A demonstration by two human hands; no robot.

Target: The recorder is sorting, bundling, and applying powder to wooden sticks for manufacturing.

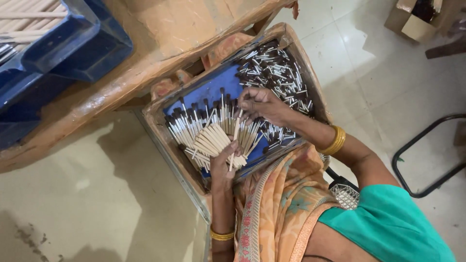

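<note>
Left hand [224, 165] gripped a fan of brushes [213, 138], right hand [259, 104] pinched one brush just above; mid-sorting, next prob. needs slotting it w/ the fan

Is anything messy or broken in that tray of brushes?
Nothing looks broken. The left hand holds a neat fan of brushes, but the brush heads at the tray's far end lie jumbled, pointing every way.
</note>
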